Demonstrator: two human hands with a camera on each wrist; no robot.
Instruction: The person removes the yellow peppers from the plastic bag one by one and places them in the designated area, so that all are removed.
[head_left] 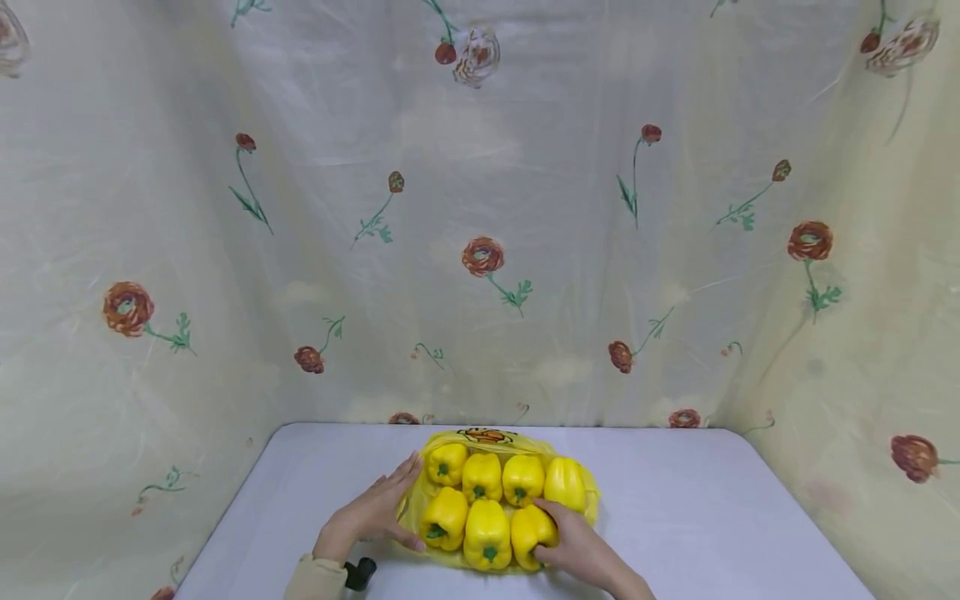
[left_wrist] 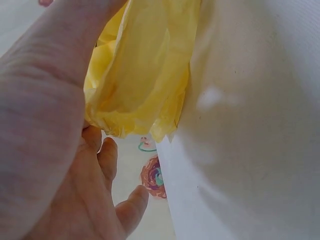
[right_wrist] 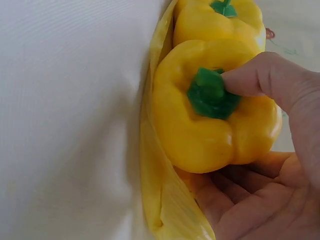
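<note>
Right hand [head_left: 572, 542] in close, thumb and fingers clamped round a pepper [head_left: 529, 535] at the bag's [left_wrist: 147, 70] near right! Left hand [head_left: 378, 508], fingers apart, at the bag's left edge, contact hard to judge. Other peppers [head_left: 487, 529] line up over the bag; a sharp tug could roll one.

Beige left sleeve [head_left: 315, 580]; black, apparently wrist-worn piece [head_left: 361, 573]
</note>
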